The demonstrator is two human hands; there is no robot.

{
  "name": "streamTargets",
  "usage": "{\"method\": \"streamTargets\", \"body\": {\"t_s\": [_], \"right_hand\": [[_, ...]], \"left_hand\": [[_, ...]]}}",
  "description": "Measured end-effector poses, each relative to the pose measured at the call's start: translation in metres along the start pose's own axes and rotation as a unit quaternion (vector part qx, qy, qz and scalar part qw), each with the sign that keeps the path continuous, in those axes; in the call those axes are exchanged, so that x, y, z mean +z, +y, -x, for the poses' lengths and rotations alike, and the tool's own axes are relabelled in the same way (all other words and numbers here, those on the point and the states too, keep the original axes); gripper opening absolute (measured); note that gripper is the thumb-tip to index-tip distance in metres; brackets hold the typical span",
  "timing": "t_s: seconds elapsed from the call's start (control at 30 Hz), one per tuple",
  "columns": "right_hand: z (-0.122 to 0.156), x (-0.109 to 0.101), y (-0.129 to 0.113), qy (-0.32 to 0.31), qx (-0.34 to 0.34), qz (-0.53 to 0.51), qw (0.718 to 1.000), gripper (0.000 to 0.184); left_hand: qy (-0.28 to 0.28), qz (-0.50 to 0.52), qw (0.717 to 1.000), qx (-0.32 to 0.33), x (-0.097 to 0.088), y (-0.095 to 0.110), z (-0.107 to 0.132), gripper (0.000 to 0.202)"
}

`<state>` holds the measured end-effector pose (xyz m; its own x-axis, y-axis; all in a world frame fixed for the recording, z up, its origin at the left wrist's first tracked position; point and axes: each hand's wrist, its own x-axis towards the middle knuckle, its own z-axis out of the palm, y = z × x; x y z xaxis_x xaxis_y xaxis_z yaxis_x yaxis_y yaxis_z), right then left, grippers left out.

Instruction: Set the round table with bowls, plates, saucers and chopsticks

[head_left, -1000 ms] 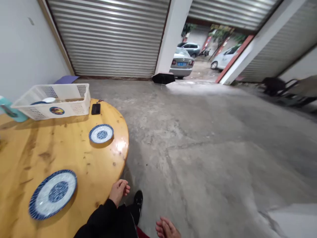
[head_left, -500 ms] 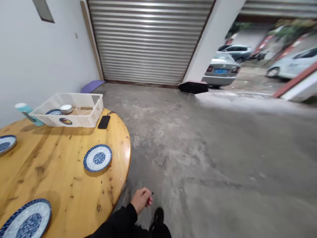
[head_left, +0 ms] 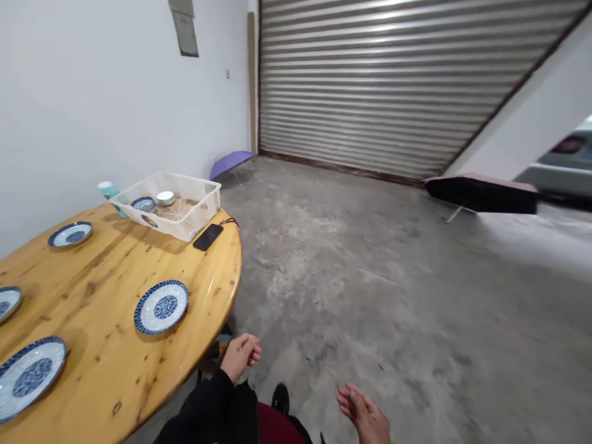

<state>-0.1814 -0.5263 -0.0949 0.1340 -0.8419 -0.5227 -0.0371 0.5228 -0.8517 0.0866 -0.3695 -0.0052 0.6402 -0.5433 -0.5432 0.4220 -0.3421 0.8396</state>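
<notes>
My left hand (head_left: 241,356) hangs just off the right edge of the round wooden table (head_left: 203,302), its fingers loosely curled with nothing showing in them. Over the concrete floor at the lower right, my right hand (head_left: 364,412) is empty, fingers slightly bent and apart from the thumb. Nearest to my left hand on the tabletop lies a blue-and-white plate (head_left: 161,307). A larger-looking plate (head_left: 32,379) of the same pattern sits at the lower left. Two more lie farther off, one plate (head_left: 70,234) near the back edge and another (head_left: 7,303) cut by the frame.
On the table's far side stands a white plastic basket (head_left: 185,225) holding stacked plates (head_left: 143,205) and small white dishes (head_left: 165,197). Beside it are a phone (head_left: 208,237) and a light-blue bottle (head_left: 111,194). A purple umbrella (head_left: 231,163) and a black one (head_left: 481,195) rest on the floor.
The view has swung left, so the table's contents shift and the parked cars mostly leave the frame. My right hand has come into view; my left stays beside the table.
</notes>
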Motion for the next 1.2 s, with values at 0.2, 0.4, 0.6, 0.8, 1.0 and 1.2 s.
{"method": "streamTargets", "body": {"t_s": [0.2, 0.4, 0.6, 0.8, 1.0, 1.2], "right_hand": [[-0.084, 0.063, -0.062, -0.094, 0.041, 0.001, 0.995, 0.067], [-0.100, 0.147, -0.071, -0.182, 0.097, 0.039, 0.978, 0.065], [-0.141, 0.197, -0.103, -0.184, 0.093, 0.094, 0.974, 0.063], [-0.205, 0.272, -0.175, -0.209, 0.002, 0.121, 0.970, 0.053], [-0.197, 0.399, -0.240, -0.284, -0.110, 0.147, 0.941, 0.048], [-0.170, 0.536, -0.303, -0.436, -0.238, 0.204, 0.844, 0.037]], "left_hand": [[0.080, 0.013, 0.996, -0.024, 0.011, 0.003, -0.012, 0.053], [0.138, 0.042, 0.990, -0.008, 0.013, 0.024, -0.055, 0.049], [0.146, 0.080, 0.985, 0.049, 0.005, 0.076, -0.122, 0.036], [0.211, 0.104, 0.968, 0.085, -0.037, 0.100, -0.158, 0.033], [0.282, 0.125, 0.948, 0.075, -0.070, 0.105, -0.155, 0.040], [0.375, 0.142, 0.915, 0.045, -0.096, 0.108, -0.141, 0.049]]}}
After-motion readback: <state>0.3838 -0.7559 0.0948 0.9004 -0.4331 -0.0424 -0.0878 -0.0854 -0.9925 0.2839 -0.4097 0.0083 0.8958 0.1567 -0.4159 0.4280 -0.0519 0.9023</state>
